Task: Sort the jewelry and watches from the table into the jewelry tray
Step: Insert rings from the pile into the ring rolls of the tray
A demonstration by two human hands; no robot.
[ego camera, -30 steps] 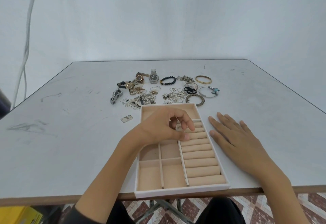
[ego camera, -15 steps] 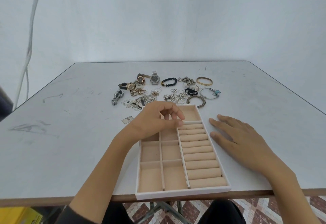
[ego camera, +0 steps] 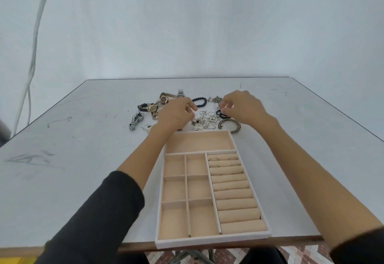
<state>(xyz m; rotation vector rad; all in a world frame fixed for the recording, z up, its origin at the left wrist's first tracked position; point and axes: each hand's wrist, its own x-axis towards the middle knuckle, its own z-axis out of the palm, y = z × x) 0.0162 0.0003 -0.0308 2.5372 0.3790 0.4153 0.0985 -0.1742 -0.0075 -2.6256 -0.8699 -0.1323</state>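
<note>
- Hovering over the heap of small silver pieces (ego camera: pixel 207 120), my left hand (ego camera: pixel 176 116) has its fingers (ego camera: pixel 190 107) curled together. I cannot tell whether they pinch a piece.
- My right hand (ego camera: pixel 244 107) sits at 3 o'clock of the left hand, above a black band (ego camera: pixel 220 114). Its fingers (ego camera: pixel 227 105) are bunched at the tips, and I cannot tell whether they hold anything.
- The jewelry tray (ego camera: pixel 212 241) lies on the bench (ego camera: pixel 83 143) at 6 o'clock of the heap, with its near rim at the bench's near edge.
- Ring rolls fill the tray's 3 o'clock side, and a few rings (ego camera: pixel 214 159) sit in the farthest slots.
- Watches lie loose on the bench:
  - a steel watch (ego camera: pixel 180 94) at 12 o'clock of my left hand
  - a rose-gold watch (ego camera: pixel 164 98) at 11 o'clock
  - a dark-strap watch (ego camera: pixel 150 108) at 10 o'clock
  - a silver link watch (ego camera: pixel 135 120) at 9 o'clock
- A black bead bracelet (ego camera: pixel 200 102) lies between my hands, at 12 o'clock of the heap.
- A braided bangle (ego camera: pixel 229 125) rests just beyond the tray's far right corner, partly under my right wrist.
</note>
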